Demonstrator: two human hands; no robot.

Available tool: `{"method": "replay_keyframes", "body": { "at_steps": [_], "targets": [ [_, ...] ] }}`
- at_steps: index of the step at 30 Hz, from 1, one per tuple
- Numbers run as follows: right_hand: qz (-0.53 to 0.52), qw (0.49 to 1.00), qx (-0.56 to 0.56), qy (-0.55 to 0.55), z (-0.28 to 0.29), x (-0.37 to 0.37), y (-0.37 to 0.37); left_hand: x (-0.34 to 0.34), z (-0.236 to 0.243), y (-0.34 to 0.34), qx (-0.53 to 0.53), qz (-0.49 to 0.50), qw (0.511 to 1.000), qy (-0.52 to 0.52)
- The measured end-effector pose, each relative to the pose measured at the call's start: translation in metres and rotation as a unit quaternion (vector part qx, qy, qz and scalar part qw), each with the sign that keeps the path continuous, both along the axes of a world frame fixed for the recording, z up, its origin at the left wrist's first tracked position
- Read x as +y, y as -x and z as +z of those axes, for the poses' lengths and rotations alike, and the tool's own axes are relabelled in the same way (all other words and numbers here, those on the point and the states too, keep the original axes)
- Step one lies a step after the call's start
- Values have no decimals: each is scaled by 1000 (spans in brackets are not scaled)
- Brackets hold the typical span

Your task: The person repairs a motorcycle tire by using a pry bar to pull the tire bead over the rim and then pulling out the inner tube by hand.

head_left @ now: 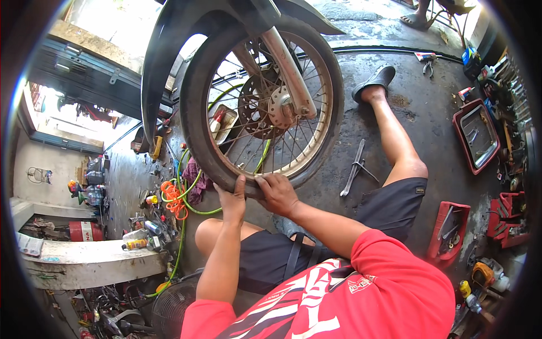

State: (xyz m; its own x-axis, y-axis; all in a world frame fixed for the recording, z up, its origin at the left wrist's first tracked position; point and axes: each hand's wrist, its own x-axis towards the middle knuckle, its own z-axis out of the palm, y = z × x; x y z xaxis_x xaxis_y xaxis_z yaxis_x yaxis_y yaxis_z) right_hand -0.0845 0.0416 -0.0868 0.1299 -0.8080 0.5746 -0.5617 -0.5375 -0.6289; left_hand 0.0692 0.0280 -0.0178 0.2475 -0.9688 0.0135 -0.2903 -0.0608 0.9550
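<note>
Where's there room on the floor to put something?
Bare floor shows between the right leg and the red-rimmed tray, and between that leg and the wheel, above the loose tools. It's crowded around the orange coiled hose.

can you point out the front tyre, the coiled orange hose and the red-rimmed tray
Front tyre (pixel 195 113), head view: its sidewall, left side of the wheel
Coiled orange hose (pixel 179 210), head view: its lower coils
Red-rimmed tray (pixel 464 145), head view: its left rim
</note>
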Motion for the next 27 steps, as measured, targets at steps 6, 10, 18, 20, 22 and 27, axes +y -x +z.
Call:
{"method": "replay_keyframes", "body": {
  "at_steps": [6, 10, 18, 20, 22, 27],
  "targets": [
    [20, 994, 84, 60, -44, -7, 40, 51, 5, 45, -222, -203, 897, -323],
    [39, 989, 133, 60, -65, -18, 58, 64, 68, 91, -432, -334, 829, -117],
    [53, 985, 149, 68, -66, -20, 79, -5, 38, 28, -786, -290, 466, 284],
    [71, 986, 154, 6, -49, -17, 79, -7, 37, 25, -766, -311, 476, 298],
    [89, 982, 158, -52, -21, -20, 79, -10, 36, 18, -762, -307, 487, 295],
    [151, 975, -1, -165, -5, -60, 70, -13, 28, 27, -744, -285, 514, 318]
  ]
}}
